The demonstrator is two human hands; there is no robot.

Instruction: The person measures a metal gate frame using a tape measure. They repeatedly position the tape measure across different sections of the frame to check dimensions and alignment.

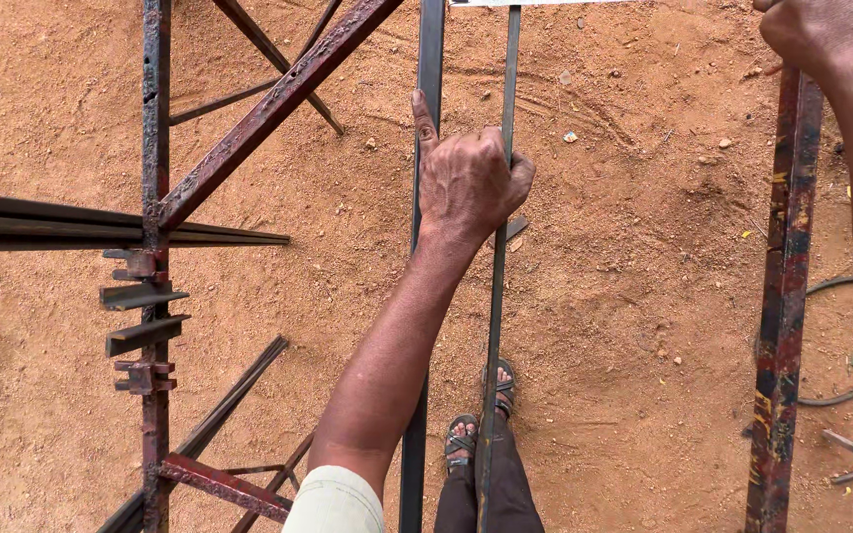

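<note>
Left hand (468, 183) grips both long, dark, flat steel bars (499, 296) together at mid-scene, above the sandy ground (624, 296). Judged stiff, moderately heavy, sharp-edged; hold mid-length. Right hand (816, 35) rests on the rusty painted steel post (782, 296) at far right; grip indeterminate.

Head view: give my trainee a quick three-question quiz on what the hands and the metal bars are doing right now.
1. True or false: the left hand is wrapped around the thin steel rod.
2. Which does the right hand rest on? A) the rusty painted bar B) the hose C) the stacked angle irons
3. Fill in: the ground under the bars is reddish ____.

Key: 1 true; 2 A; 3 dirt.
</note>
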